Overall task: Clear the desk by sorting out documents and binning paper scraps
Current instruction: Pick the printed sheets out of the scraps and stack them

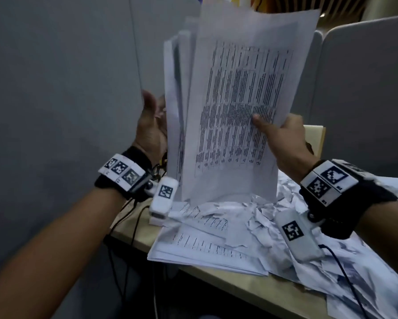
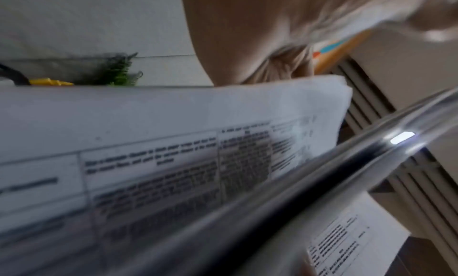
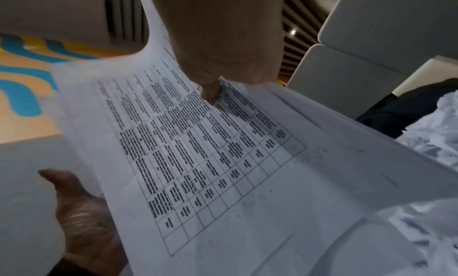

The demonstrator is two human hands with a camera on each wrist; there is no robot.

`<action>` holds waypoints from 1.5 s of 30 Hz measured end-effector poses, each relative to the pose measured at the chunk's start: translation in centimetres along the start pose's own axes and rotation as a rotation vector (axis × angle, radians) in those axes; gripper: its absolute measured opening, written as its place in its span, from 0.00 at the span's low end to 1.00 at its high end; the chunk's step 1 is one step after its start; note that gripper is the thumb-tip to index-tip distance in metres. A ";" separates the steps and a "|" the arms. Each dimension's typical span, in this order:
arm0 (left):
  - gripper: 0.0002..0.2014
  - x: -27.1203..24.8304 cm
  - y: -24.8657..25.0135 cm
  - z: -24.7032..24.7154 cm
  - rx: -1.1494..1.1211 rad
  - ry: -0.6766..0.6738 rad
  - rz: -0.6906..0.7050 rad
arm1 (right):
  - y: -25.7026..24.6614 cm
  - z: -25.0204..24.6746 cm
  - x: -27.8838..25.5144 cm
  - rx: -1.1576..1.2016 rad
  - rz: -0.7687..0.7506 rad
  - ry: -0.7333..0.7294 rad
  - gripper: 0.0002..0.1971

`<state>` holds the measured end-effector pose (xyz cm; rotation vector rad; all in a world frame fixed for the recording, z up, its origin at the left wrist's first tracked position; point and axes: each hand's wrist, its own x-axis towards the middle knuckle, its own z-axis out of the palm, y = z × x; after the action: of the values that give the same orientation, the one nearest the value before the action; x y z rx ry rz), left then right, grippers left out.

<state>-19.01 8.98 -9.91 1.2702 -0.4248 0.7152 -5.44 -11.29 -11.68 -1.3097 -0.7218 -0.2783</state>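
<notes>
A stack of printed documents (image 1: pixel 234 107) stands upright above the desk, its bottom edge near the paper pile. My right hand (image 1: pixel 269 125) pinches its right edge, with the thumb (image 3: pixel 212 90) lying on the printed table on the front sheet. Straight-fingered, my left hand (image 1: pixel 153 120) rests against the stack's left side; its thumb is clear of the paper and its fingertips are hidden behind the sheets. More documents (image 1: pixel 205 247) lie flat on the desk. Torn white paper scraps (image 1: pixel 262 217) are heaped on them. The left wrist view shows blurred sheets (image 2: pixel 173 143).
The wooden desk (image 1: pixel 251 286) ends at a near edge below the papers. Grey partition panels (image 1: pixel 55 88) stand at left and behind. Black cables (image 1: pixel 124 226) hang off the desk's left corner. A cream folder (image 1: pixel 315 139) sits behind my right hand.
</notes>
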 end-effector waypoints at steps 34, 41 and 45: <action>0.22 -3.5 -3.1 0.1 0.396 0.246 -0.174 | 0.1 -1.1 -1.8 0.097 0.228 -0.309 0.23; 0.19 -3.7 -4.8 0.2 0.455 0.250 -0.252 | 0.8 -0.6 -2.9 0.118 0.266 -0.353 0.19; 0.52 -3.2 -4.1 -0.2 0.494 0.364 -0.231 | -0.1 -0.4 -2.4 0.141 0.179 -0.342 0.16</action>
<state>-18.50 7.89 -14.96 1.5758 0.2098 0.8618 -7.14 -12.22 -13.10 -1.2904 -0.8875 0.1433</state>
